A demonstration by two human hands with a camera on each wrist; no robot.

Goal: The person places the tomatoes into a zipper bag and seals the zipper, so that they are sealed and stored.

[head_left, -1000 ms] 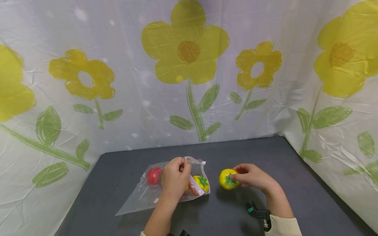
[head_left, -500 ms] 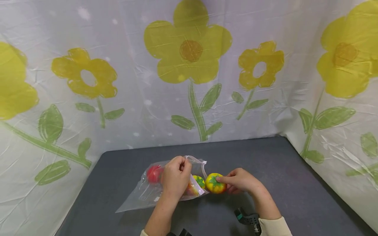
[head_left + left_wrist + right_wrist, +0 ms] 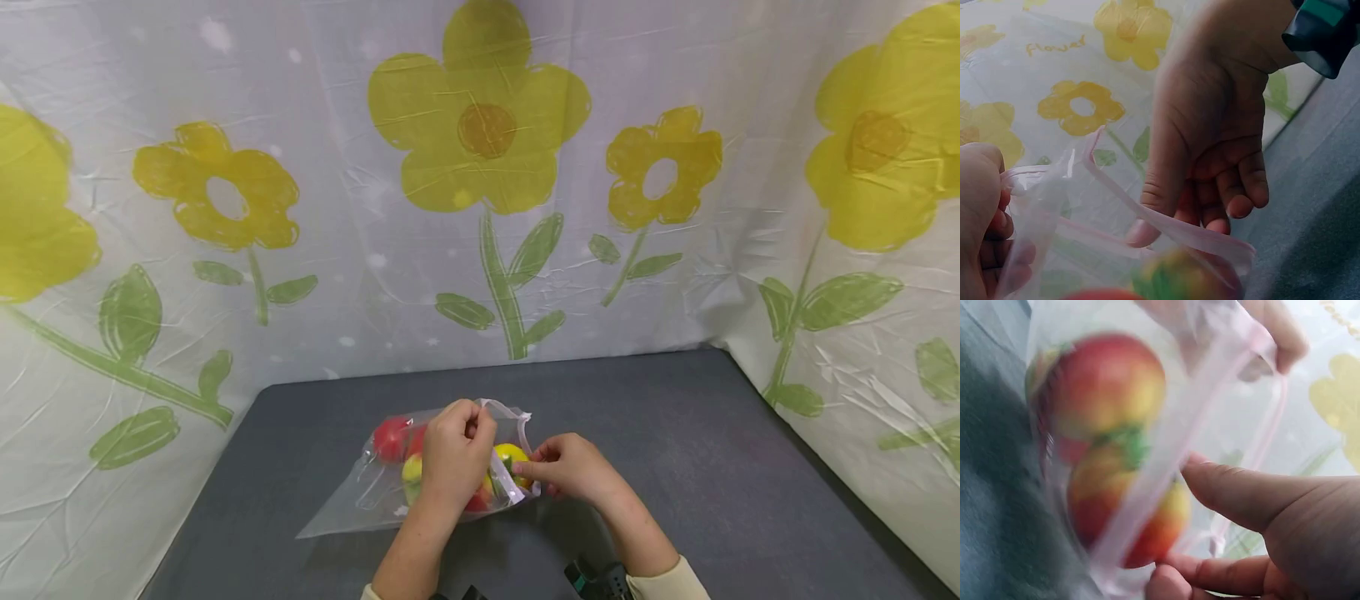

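Observation:
A clear zip bag [image 3: 341, 508] with a pale pink strip lies in the middle of the table, its mouth facing right. My left hand [image 3: 453, 454] pinches the upper edge of the mouth and lifts it. Just inside the opening sits a yellow-and-red toy fruit [image 3: 510, 454] with a green leafy cap. My right hand [image 3: 572, 468] is at the mouth, thumb and fingers spread, fingertips right at this fruit [image 3: 1097, 500]. Deeper in the bag are a red toy fruit [image 3: 391, 439] and a yellow-green one [image 3: 412, 471]. My left hand partly hides the contents.
The dark grey table [image 3: 675, 433] runs back to a white curtain [image 3: 337, 275] printed with yellow flowers, which also closes off both sides. A dark strap device [image 3: 596, 577] is on my right wrist.
My right hand has moved left with the yellow-and-red toy fruit, which is now inside the bag's mouth and no longer gripped. My left hand keeps its hold on the bag.

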